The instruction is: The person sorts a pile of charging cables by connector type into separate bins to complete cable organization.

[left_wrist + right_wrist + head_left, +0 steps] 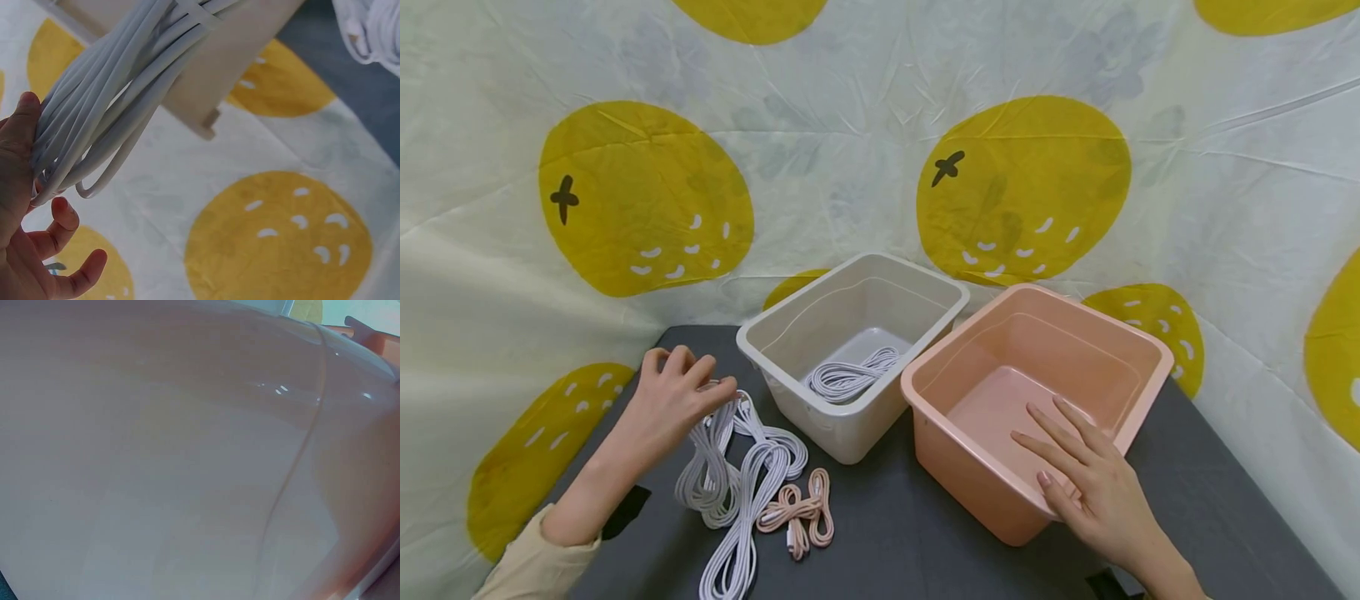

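My left hand (673,387) pinches one end of a coiled white cable (109,94) between thumb and fingers. In the head view this coil hangs down beside another white cable bundle (752,492) on the table. A small pink cable (797,512) lies tied just right of them. My right hand (1093,487) reaches over the near rim of the pink bin (1037,300), its fingers spread and holding nothing. Whether its palm touches the rim, I cannot tell. Left of that bin, a beige bin (857,267) contains a coiled white cable (850,379).
The two bins stand side by side on a dark tabletop (925,533). Behind and around it hangs a pale cloth (835,167) with large yellow fruit prints. The right wrist view is filled by the pink bin's smooth inner surface.
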Demonstrator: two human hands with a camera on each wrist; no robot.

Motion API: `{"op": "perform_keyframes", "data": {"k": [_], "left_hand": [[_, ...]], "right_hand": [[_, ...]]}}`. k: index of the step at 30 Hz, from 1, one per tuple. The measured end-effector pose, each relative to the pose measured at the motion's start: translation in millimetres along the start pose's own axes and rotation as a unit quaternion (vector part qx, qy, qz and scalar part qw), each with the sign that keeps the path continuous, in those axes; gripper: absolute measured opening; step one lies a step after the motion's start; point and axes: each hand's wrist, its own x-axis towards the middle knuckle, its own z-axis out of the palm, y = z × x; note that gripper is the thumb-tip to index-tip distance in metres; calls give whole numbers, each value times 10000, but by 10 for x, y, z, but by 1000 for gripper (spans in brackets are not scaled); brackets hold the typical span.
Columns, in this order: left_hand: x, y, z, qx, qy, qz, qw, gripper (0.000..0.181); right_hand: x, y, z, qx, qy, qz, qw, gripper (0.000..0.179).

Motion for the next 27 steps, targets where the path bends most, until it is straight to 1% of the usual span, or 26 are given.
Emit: {"op": "perform_keyframes", "data": {"k": [5, 8, 9, 12, 14, 18, 20, 24, 27], "left_hand": [[131, -61, -61, 52, 167, 119, 9998, 37], [204, -99, -74, 53, 380, 199, 9991, 9], [231, -110, -77, 43, 473, 221, 9986, 4], [311, -140, -89, -18, 755, 261, 9968, 36], [366, -157, -111, -100, 902, 248, 9956, 43], [475, -189, -175, -340, 1174, 196, 9923, 44], [530, -206, -220, -458, 1277, 151, 9906, 44], [635, -234, -324, -589, 1363, 92, 9889, 43], [714, -257, -401, -599, 1421, 97, 9880, 37]], "right_hand": [[2, 18, 15, 18, 111, -99, 9999, 36], [-3, 16, 16, 12, 101, -90, 9999, 35], [-5, 14, 14, 3, 89, -81, 9999, 35], [-7, 4, 5, -16, 33, -34, 10000, 34], [-9, -1, 0, -32, 3, -10, 10000, 34], [-4, 2, 7, -43, 18, -36, 10000, 34], [-6, -3, 6, -53, -43, 6, 10000, 33], [-11, -17, -4, -87, -163, 108, 9998, 32], [-11, -21, -7, -89, -163, 110, 9998, 32]]}}
